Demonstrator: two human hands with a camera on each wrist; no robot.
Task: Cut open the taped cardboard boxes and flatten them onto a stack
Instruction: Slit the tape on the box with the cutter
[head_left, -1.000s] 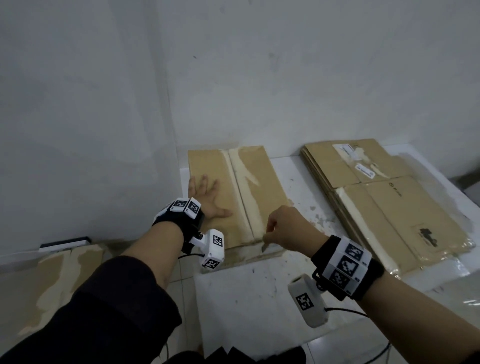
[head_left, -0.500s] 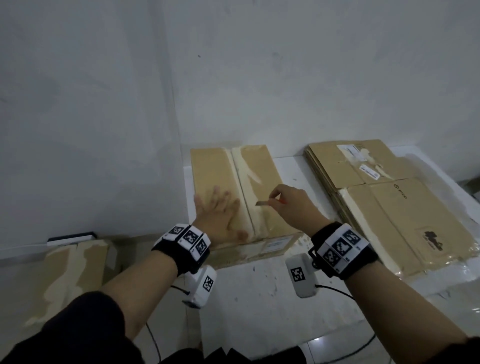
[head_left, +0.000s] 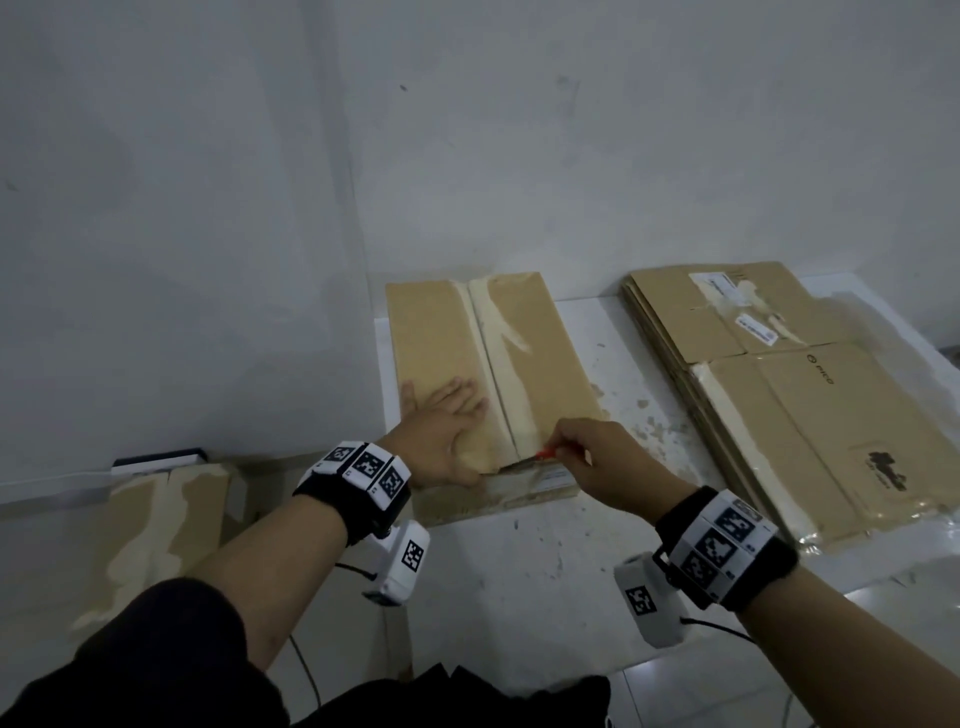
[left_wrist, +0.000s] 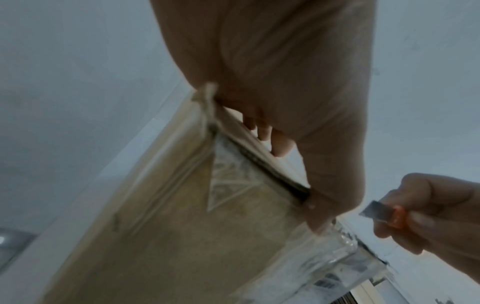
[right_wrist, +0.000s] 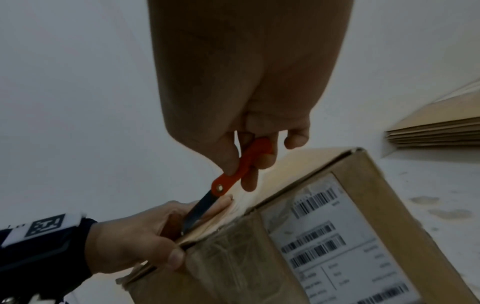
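With your left hand (head_left: 441, 441) pressed flat on the taped box (head_left: 524, 358) on the counter (head_left: 545, 561), your right hand (head_left: 597, 457) grips the knife (right_wrist: 223, 185) at the seam's near end; keep the blade shallow, clear of your thumb.

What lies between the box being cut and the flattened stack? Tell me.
In the head view, only a bare strip of the white table, stained and speckled, separates the taped box from the flattened cardboard stack. Nothing stands on it.
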